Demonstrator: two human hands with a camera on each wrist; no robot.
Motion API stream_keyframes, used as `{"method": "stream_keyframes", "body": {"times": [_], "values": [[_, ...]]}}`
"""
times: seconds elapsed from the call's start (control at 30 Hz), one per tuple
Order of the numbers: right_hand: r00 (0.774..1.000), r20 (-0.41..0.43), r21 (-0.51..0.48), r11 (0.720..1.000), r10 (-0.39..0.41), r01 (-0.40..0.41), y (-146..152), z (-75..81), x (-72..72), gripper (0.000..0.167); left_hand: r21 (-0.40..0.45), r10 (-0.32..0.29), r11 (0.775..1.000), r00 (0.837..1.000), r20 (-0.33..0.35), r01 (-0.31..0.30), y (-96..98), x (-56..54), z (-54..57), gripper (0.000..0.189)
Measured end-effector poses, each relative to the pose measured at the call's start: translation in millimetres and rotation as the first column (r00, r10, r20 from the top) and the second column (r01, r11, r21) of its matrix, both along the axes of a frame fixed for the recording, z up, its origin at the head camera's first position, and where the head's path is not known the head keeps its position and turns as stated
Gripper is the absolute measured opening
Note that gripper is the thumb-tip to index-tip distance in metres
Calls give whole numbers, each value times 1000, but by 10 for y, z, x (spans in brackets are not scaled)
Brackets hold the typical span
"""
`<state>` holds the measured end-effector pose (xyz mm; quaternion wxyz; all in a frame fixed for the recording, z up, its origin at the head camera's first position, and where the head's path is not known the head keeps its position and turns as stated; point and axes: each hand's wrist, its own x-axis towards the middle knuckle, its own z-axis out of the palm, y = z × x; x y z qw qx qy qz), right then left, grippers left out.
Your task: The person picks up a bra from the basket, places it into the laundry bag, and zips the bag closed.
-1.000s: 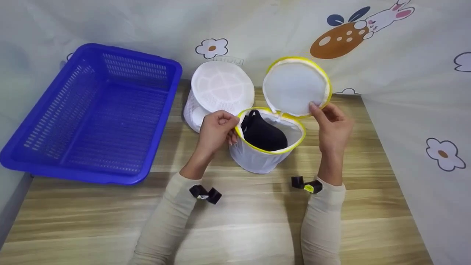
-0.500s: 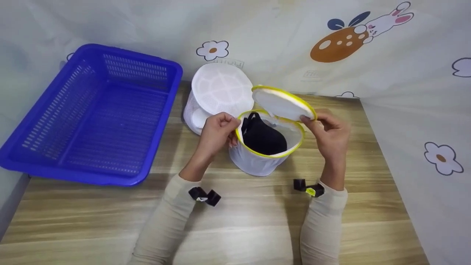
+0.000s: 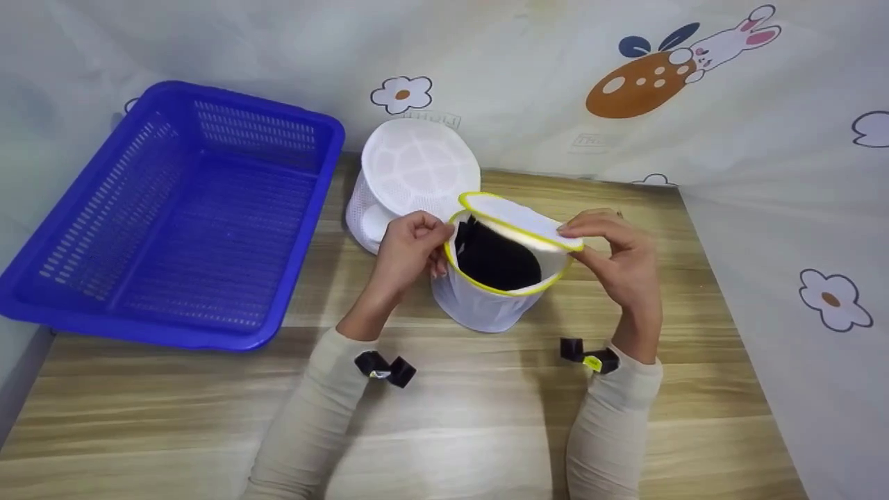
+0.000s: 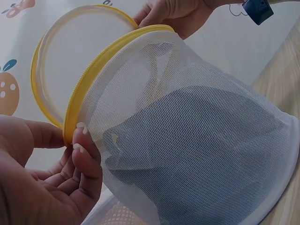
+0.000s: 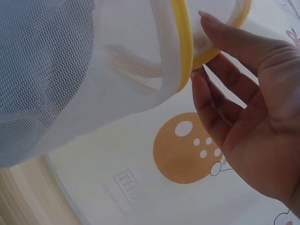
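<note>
A white mesh laundry bag with a yellow zip rim stands on the table in the head view. Inside it lies a black bra, which shows dark through the mesh in the left wrist view. My left hand pinches the left side of the rim between thumb and fingers. The round lid leans half over the opening, tilted up at the back. At the lid's right edge, my right hand holds it between thumb and fingers, close to the bag's rim.
A second white mesh bag stands just behind, its round lid raised and something white inside. To the left is a large blue plastic basket. A patterned cloth hangs along the back and right of the wooden table.
The lid has swung from upright down and forward over the opening, brought by my right hand. That hand's fingers now lie over the lid's edge. My left hand has stayed on the rim.
</note>
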<state>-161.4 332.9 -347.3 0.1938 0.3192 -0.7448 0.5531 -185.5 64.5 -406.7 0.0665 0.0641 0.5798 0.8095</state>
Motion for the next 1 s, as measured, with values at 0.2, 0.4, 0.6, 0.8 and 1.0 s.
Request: {"method": "stream_keyframes", "body": {"times": [0.2, 0.4, 0.6, 0.8, 1.0], "values": [[996, 40, 126, 989, 78, -83, 55, 24, 8, 20, -16, -1, 1000, 1000, -8, 1, -8, -10, 3, 13], [992, 73, 262, 958, 103, -119, 97, 42, 19, 29, -33, 16, 999, 999, -28, -17, -16, -16, -17, 14], [989, 106, 295, 946, 105, -132, 126, 45, 42, 35, -45, 42, 998, 999, -25, -43, 4, -25, -27, 20], [987, 149, 377, 919, 61, -114, 128, 60, 75, 34, -118, 59, 991, 998, -31, -63, 26, -15, -28, 29], [976, 204, 427, 891, 70, -153, 155, 78, 100, 47, -171, -22, 985, 1000, -4, 21, 35, -8, -42, 28]]}}
